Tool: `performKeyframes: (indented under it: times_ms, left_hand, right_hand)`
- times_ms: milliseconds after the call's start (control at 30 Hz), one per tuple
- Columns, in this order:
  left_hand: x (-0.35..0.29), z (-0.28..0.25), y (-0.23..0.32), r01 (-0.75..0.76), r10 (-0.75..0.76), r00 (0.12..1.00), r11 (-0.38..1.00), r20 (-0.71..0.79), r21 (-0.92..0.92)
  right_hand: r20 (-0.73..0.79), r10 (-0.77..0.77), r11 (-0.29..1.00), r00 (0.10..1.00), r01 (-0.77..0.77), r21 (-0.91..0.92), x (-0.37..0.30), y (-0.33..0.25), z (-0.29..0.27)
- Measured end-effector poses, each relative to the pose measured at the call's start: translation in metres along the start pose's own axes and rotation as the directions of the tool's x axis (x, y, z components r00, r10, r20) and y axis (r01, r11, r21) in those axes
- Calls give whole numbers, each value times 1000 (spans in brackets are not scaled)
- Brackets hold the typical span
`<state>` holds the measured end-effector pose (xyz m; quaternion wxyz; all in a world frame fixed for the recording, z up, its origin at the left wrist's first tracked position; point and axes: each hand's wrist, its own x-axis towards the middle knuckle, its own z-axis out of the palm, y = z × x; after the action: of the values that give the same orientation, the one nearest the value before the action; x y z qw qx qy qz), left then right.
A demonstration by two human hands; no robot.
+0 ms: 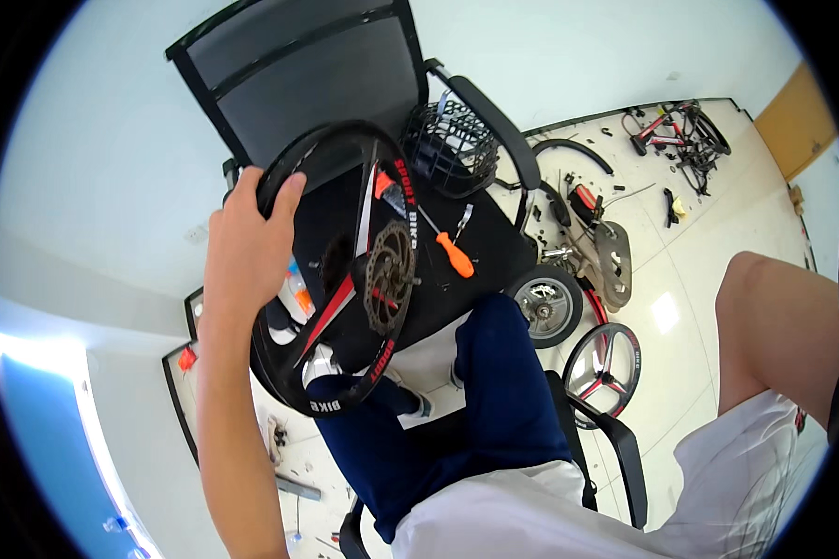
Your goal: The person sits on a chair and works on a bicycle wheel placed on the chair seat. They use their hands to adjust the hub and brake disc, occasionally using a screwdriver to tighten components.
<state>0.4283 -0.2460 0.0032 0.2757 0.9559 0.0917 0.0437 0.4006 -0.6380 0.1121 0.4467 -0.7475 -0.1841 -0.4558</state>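
My left hand [256, 228] is closed round the upper left rim of a black bicycle wheel [331, 315]. The wheel stands tilted over the seat of a black office chair [438, 340], with its lower rim by my left knee. Red and white spokes run to its hub, where a metal brake disc [382, 279] faces right. A screwdriver [457, 257] with an orange handle lies on the seat, right of the wheel. Past it is a small metal tool [463, 220]. My right arm [778, 345] is bent at the right edge; the right hand is outside the picture.
A black wire basket [449, 154] sits by the chair's armrest [499, 130]. On the floor to the right lie a grey-hubbed wheel [543, 307], a three-spoke wheel [606, 377], a curved black tyre [583, 149] and bicycle parts [611, 265]. Farther back is a red-and-black bicycle frame [667, 138].
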Motion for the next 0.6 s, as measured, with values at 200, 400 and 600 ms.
performKeyframes:
  times_ms: [200, 400, 600]
  left_hand:
    - [-2, -5, 17, 7, -7, 1000, 999, 11, -46]
    - [-22, -9, 13, 55, -55, 998, 998, 10, -15]
    - [-27, -3, 16, 13, -12, 999, 1000, -33, 28]
  right_hand:
    - [53, 42, 900, 998, -61, 431, -35, -20, 39]
    - [702, 543, 635, 462, -772, 17, -225, 46, 181]
    - [724, 619, 540, 306, -835, -109, -260, 68, 210]
